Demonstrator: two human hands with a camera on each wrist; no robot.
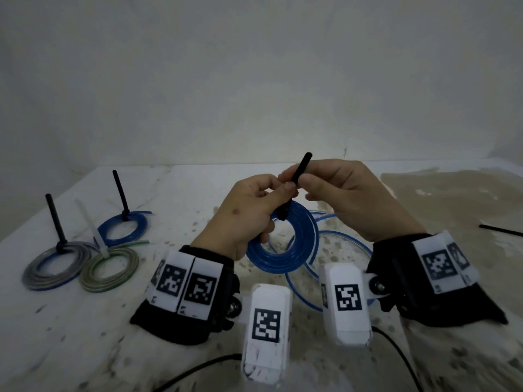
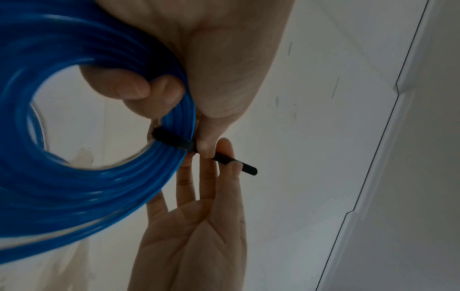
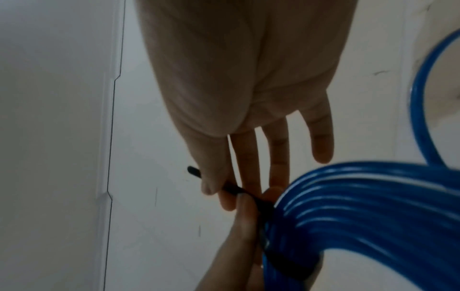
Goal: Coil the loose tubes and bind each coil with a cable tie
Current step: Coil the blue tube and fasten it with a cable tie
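No readable text, label or number; only coded square markers on wrist bands (image 1: 186, 281).

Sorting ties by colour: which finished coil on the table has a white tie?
The green-tinged clear coil, nearest the left hand; the other two finished coils carry black ties.

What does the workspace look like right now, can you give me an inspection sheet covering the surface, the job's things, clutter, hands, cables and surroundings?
Surface: white table, speckled and stained, with a brownish patch at far right.
Job's things: blue coil held up, black cable tie looped round it; three tied coils at left: blue, grey-blue, green-clear; loose blue tube behind the hands; spare black tie at right.
Clutter: nothing seen.
Hands: left hand has its grip on the coil and tie; right hand pinches the tie's tail.
Cables: black leads run from the wrist cameras.
Surroundings: plain white wall.
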